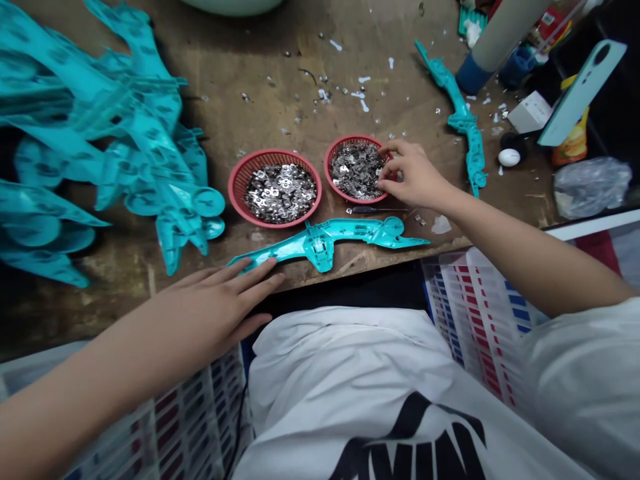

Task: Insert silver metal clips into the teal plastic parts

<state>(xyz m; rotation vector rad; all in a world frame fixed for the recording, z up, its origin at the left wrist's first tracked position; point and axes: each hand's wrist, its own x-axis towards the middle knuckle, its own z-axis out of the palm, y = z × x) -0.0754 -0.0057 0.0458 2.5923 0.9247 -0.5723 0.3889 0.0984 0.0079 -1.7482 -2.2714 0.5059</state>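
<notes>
A turquoise plastic part [345, 230], long and curved, lies along the table's front edge. My left hand [220, 297] rests with fingers stretched out over its left end, holding nothing. At the right rim of the smaller red basket [326, 163] is my right hand [410, 175], its fingers bent and thumb drawn close to them. Whatever sits between those fingertips is too small to make out. Small metal clips [357, 167] fill that basket. Shinier metal clips [283, 193] fill the larger red basket [234, 187] to its left.
Many turquoise parts [145, 133] are piled on the left. Another turquoise part [463, 120] lies at the right, near a grey cylinder [505, 40], a phone [583, 93] and a plastic bag [593, 187]. A thin dark tool [373, 210] lies below the smaller basket. Loose clips dot the tabletop.
</notes>
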